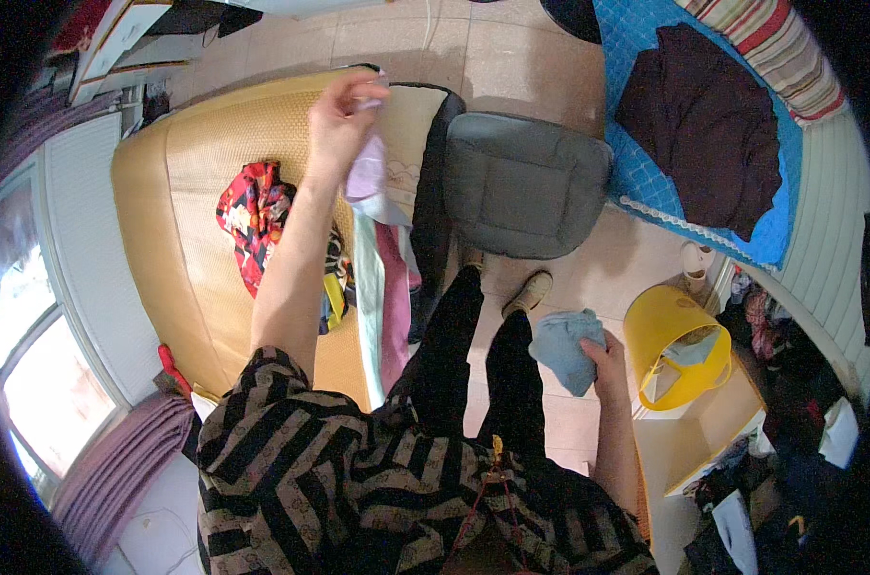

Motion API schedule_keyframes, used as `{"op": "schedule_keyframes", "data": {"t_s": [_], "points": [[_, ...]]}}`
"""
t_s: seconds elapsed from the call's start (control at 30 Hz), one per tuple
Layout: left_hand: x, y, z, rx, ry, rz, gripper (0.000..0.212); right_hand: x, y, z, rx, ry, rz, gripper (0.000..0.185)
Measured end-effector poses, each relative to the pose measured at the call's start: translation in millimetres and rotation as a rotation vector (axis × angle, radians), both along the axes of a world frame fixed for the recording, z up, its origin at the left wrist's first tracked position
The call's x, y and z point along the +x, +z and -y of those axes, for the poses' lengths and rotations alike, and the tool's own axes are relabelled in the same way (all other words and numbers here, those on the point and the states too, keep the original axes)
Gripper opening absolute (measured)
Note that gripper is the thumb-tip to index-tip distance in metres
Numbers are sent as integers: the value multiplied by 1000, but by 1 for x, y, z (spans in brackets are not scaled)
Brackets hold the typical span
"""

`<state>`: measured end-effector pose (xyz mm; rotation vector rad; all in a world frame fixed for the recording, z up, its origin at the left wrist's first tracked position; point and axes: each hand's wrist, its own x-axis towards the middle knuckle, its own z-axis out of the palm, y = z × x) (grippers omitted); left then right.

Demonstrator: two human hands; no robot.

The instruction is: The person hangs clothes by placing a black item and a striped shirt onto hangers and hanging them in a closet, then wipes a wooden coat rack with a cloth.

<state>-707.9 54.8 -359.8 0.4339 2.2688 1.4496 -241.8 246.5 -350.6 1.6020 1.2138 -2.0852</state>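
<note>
My left hand [345, 108] is raised over the far part of the woven mat [205, 136], its fingers curled on the end of a lilac cloth [366, 172] that hangs down. Below it, a long mint and pink cloth [388, 309] lies along the mat's edge. A red patterned cloth [251, 215] lies crumpled to the left of my forearm, and a multicoloured cloth [334, 295] shows to its right. My right hand [607, 359] holds a bunched blue-grey cloth [568, 348] above the tiled floor, left of the yellow bucket.
A grey cushioned seat [528, 187] stands beyond my feet. Dark clothing [701, 136] lies on a blue cover [625, 165] at the right. The yellow bucket [665, 323], holding pale items, rests on its side or tilted near an open wooden box [693, 431]. A window [54, 359] is at the left.
</note>
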Motion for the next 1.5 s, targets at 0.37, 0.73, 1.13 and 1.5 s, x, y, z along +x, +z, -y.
{"op": "schedule_keyframes", "data": {"t_s": [0.37,0.73,1.13,1.5], "points": [[117,-91,-59,-82,-342,-196,53,-32,-25,-15,-59,22,-104,52],[288,-44,23,76,-48,1193,82,-81,-86,11,-345,200,-320,48],[340,-68,110,-379,-22,783,57,-96,-305,-78,613,462,274,105],[369,-69,115,-379,18,662,56,-79,-338,-29,464,99,140,97]]}}
